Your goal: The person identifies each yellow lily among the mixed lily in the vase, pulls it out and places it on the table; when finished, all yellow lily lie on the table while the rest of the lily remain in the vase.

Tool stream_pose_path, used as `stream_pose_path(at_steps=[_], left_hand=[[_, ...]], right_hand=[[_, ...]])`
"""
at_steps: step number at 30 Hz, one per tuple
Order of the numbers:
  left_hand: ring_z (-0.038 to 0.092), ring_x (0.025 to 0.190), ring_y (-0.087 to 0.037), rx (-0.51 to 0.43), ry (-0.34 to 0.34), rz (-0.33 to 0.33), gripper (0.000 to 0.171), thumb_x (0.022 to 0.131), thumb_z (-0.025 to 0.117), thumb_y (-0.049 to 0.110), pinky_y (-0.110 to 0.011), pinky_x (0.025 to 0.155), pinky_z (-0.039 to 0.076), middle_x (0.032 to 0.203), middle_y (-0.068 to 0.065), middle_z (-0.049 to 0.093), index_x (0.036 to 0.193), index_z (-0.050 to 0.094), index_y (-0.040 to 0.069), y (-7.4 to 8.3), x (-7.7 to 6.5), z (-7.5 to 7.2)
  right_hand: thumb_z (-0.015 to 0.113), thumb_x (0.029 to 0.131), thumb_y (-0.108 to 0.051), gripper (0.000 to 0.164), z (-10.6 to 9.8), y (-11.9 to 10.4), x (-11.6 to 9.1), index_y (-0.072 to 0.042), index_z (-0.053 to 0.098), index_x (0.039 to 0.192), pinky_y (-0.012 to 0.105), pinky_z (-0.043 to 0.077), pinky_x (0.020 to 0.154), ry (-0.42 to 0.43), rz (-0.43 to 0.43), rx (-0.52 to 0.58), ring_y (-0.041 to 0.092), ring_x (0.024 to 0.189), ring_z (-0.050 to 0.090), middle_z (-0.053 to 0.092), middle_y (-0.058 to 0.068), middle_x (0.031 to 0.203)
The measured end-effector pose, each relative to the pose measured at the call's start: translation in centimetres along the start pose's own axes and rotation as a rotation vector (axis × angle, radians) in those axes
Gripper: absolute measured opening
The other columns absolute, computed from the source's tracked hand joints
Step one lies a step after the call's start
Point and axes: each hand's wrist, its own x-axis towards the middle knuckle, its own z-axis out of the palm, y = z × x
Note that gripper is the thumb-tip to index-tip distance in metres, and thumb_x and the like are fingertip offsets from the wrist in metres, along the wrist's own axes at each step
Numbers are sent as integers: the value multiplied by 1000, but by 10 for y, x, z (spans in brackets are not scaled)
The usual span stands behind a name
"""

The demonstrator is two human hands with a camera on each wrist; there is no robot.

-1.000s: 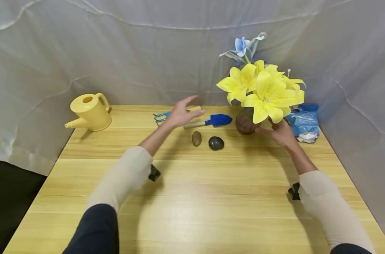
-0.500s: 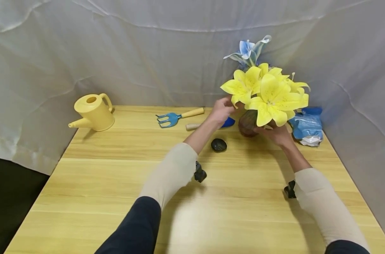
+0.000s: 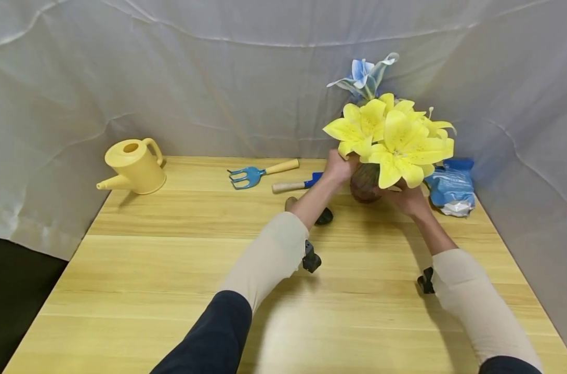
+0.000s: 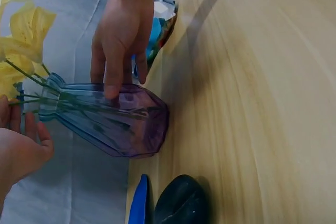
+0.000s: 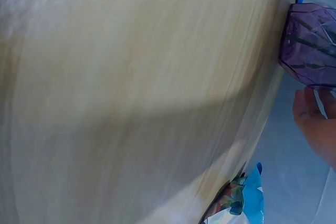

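A faceted glass vase (image 4: 142, 124), bluish at the neck and purple at the base, stands upright at the back right of the table. Yellow lilies (image 3: 400, 140) and a blue flower (image 3: 365, 75) rise above it, their green stems showing through the glass. My right hand (image 4: 123, 40) holds the side of the vase, thumb in front and other fingers behind. At the neck, my left hand (image 4: 23, 148) has bent fingers right at the stems (image 4: 26, 99); its thumb is hidden, and I cannot tell whether it grips them.
To the left lie a blue trowel (image 3: 290, 186), a small hand fork (image 3: 250, 176), a brown stone (image 3: 290, 202) and a black stone (image 3: 327, 216). A yellow watering can (image 3: 135, 166) stands far left. A blue bag (image 3: 451, 182) sits right of the vase; grey cloth (image 3: 218, 93) hangs behind.
My left hand has moved right, from over the garden tools to the vase's neck beneath the lilies. My right hand has stayed at the vase.
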Motion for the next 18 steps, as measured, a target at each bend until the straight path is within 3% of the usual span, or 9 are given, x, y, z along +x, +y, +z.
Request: stream_pose_path(at_steps=[3, 5, 7, 8, 10, 12, 14, 15, 18], left_hand=[[57, 76, -6, -17, 19, 11, 28, 79, 62, 1, -27, 69, 50, 88, 2, 62, 106, 61, 7, 5, 0, -1], [59, 76, -8, -23, 24, 22, 23, 77, 65, 4, -26, 67, 50, 87, 1, 64, 100, 63, 9, 10, 0, -3], [61, 77, -13, -145, 18, 25, 15, 77, 66, 1, -29, 70, 50, 84, -3, 65, 90, 64, 7, 16, 0, -3], [62, 78, -17, -267, 7, 15, 8, 77, 64, -1, -31, 73, 50, 82, -7, 65, 80, 63, 6, 20, 0, -4], [63, 79, -26, -481, -16, 26, 23, 77, 61, -9, -39, 80, 47, 77, -12, 65, 60, 53, 5, 28, 0, -6], [62, 82, -33, -623, -29, 39, 37, 74, 59, -15, -46, 85, 42, 72, -16, 64, 49, 40, 5, 37, -1, -9], [61, 83, -36, -600, -35, 87, 37, 75, 60, -13, -46, 85, 42, 70, -15, 64, 49, 40, 4, 47, -5, -14], [61, 84, -36, -526, -34, 139, 30, 75, 61, -12, -43, 84, 44, 70, -14, 64, 52, 46, 2, 52, -7, -17], [61, 85, -35, -371, -4, 244, 4, 75, 63, -6, -35, 81, 47, 74, -13, 65, 77, 60, -8, 71, -16, -25]], right_hand=[[68, 77, -11, 65, 1, 0, 0, -23, 36, 132, 46, 41, 80, 11, -8, 3, 28, 111, 42, 36, 4, 128], [68, 77, -11, 65, 0, -1, -1, -24, 36, 132, 46, 41, 80, 11, 1, -6, 28, 111, 42, 36, 4, 128], [67, 77, -9, 65, 1, -4, -2, -25, 35, 132, 49, 40, 80, 13, 21, 4, 29, 111, 42, 36, 3, 128], [67, 77, -8, 67, 1, -6, -2, -25, 35, 132, 50, 40, 80, 13, 26, 18, 29, 111, 42, 35, 3, 129], [67, 76, -5, 69, 1, -10, -3, -25, 33, 133, 50, 40, 81, 11, 18, 37, 28, 110, 42, 35, 3, 129], [67, 76, -4, 69, 2, -14, -3, -25, 34, 132, 50, 40, 80, 15, 6, 54, 25, 108, 44, 36, 2, 128], [68, 75, -3, 68, 2, -15, -3, -24, 36, 131, 50, 40, 81, 12, -9, 64, 24, 107, 46, 37, 3, 126], [68, 75, -4, 66, 2, -14, -3, -24, 37, 130, 49, 40, 81, 12, -12, 62, 23, 106, 46, 38, 2, 125], [68, 76, -7, 63, 2, -9, -2, -24, 38, 129, 46, 41, 80, 11, 5, 40, 23, 105, 47, 39, 1, 124]])
